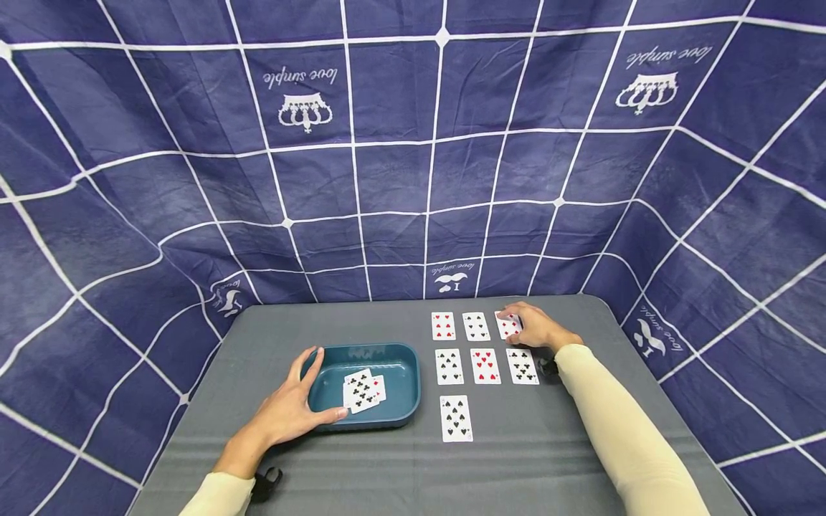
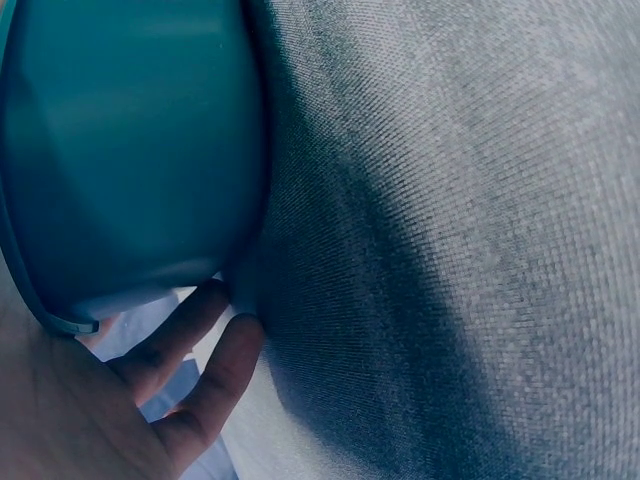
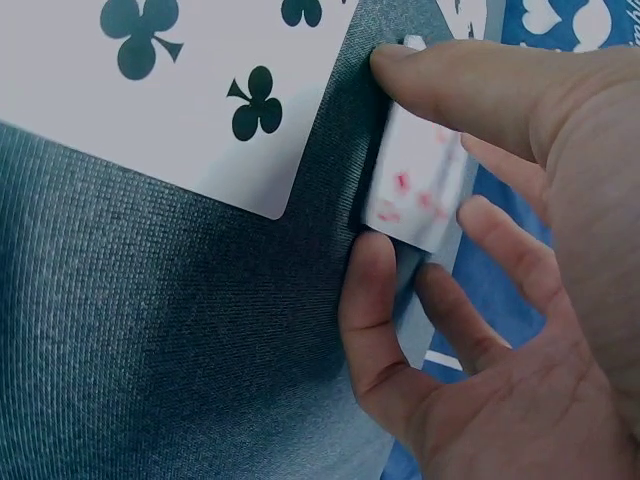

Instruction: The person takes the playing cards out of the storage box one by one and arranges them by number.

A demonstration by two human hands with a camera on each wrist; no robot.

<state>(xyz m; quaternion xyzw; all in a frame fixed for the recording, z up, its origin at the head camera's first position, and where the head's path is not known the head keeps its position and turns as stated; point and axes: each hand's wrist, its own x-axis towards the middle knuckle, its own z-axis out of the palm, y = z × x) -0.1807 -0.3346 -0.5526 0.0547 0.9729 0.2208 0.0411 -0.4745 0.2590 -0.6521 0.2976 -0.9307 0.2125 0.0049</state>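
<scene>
At the far right end of the back row, my right hand (image 1: 534, 326) pinches a red diamond playing card (image 1: 507, 327) by opposite edges. The right wrist view shows this card (image 3: 415, 190) between the thumb and index fingertip, slightly blurred. My left hand (image 1: 290, 401) grips the left end of a teal tray (image 1: 405, 412), fingers at its back left corner and thumb along the front rim. Inside the tray lie overlapping cards, a club card (image 1: 360, 393) on top of a red one (image 1: 381, 388). In the left wrist view, fingertips touch the tray's outer wall (image 2: 150, 150).
Face-up cards lie in rows right of the tray: a red card (image 1: 443, 326) and a black card (image 1: 477, 327) at the back; a spade card (image 1: 449, 367), heart card (image 1: 486, 366) and club card (image 1: 522, 367) in the middle; another spade card (image 1: 456, 418) in front. Blue cloth (image 1: 400, 179) surrounds the grey table (image 1: 516, 459).
</scene>
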